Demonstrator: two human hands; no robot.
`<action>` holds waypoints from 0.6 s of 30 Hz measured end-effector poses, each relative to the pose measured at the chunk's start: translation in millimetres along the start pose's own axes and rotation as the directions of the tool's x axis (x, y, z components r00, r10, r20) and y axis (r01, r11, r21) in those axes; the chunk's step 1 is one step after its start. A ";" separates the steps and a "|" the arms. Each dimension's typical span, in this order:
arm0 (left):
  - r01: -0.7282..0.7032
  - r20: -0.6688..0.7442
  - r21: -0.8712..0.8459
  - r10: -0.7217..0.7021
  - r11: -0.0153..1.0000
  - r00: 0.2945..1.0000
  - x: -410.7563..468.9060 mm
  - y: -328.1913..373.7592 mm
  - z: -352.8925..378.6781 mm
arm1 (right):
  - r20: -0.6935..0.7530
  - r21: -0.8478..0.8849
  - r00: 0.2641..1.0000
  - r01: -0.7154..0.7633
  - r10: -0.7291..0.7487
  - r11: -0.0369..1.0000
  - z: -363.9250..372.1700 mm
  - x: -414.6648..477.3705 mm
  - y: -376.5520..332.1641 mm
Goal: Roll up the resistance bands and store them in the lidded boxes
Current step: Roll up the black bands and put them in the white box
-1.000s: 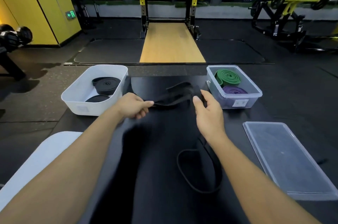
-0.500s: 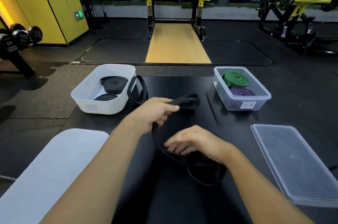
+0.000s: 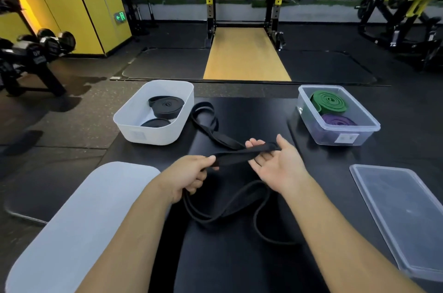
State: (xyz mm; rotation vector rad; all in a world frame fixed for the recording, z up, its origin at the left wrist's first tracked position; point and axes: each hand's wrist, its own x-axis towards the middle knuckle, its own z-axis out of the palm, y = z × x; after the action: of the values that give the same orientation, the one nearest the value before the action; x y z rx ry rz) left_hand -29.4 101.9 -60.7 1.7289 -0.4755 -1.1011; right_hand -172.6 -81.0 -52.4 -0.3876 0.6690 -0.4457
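A long black resistance band (image 3: pixel 237 155) stretches between my hands above the black table. My left hand (image 3: pixel 189 176) grips one part of it with curled fingers. My right hand (image 3: pixel 273 163) lies palm up with the band running across its fingers under the thumb. Loose loops of the band trail toward the white box (image 3: pixel 134 113) and hang near the table's front. That white box holds two rolled black bands (image 3: pixel 167 107). The clear box (image 3: pixel 335 135) at the right holds a rolled green band (image 3: pixel 329 102) and a purple one (image 3: pixel 339 121).
A clear lid (image 3: pixel 402 211) lies on the table at the right. A white lid (image 3: pixel 79 223) rests at the left, hanging over the table's edge. Beyond the table are gym floor mats, a squat rack (image 3: pixel 244 5) and a dumbbell rack (image 3: pixel 31 53).
My right hand turned palm up and rose from the table to the band's raised part. My left hand drew back toward me, gripping the band, which now stretches between both hands.
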 end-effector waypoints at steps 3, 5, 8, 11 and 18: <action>-0.055 -0.097 -0.082 0.047 0.995 0.994 10.6 -1.6 5.2 | -0.047 -0.384 0.996 0.047 -0.070 0.922 17.0 8.2 -0.5; -0.075 -0.175 -0.161 0.046 0.984 0.983 18.3 -0.6 7.3 | 0.126 -0.705 0.905 0.371 -0.407 0.604 25.2 15.2 -5.7; -0.118 -0.289 -0.125 0.078 0.985 0.954 28.4 -0.2 3.4 | 0.515 -0.833 0.632 0.528 -0.579 -0.165 24.6 32.6 -19.7; -0.117 -0.262 -0.067 0.096 0.991 0.960 28.8 -3.2 3.0 | 0.201 -0.979 0.834 0.193 -0.513 -0.068 9.5 46.0 -32.7; -0.109 -0.275 -0.094 0.079 0.990 0.958 30.5 -5.2 3.0 | 0.192 -0.977 0.762 0.207 -0.618 -0.049 -19.0 47.6 -21.8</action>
State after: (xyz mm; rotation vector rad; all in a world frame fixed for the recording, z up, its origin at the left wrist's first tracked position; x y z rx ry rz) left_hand -17.3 80.3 -79.4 1.7108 -0.3174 -0.7927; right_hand -157.9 -127.3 -79.6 -2.0130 1.1374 -0.6141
